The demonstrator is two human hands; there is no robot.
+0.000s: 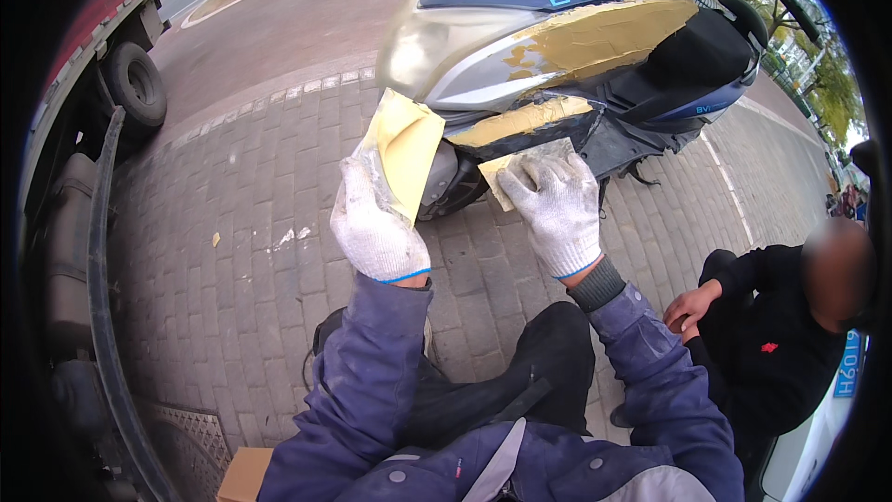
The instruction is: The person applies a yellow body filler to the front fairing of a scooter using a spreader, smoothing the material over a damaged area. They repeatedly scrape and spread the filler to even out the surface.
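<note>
My left hand [376, 237], in a white knit glove, grips a thin flat board [370, 167] coated with smooth yellow putty [413, 144]. Between the gloved fingers of my right hand [562, 214] is a flat putty spreader [499, 184], with yellow on its left part. Both hands are in front of a blue and silver scooter [465, 46]. A broad patch of yellow-brown filler [609, 37] covers its upper side panel. Another strip of filler [525, 121] runs along the dark lower panel, just above the spreader. I cannot see the spreader touching the scooter.
At the left stands a red truck [98, 0] with a black wheel [137, 88] and a long metal side rail [100, 251]. A person in black [762, 335] crouches at the right, beside a white car [818, 455]. Grey paving [242, 316] lies below; a cardboard box [243, 472] is at the lower left.
</note>
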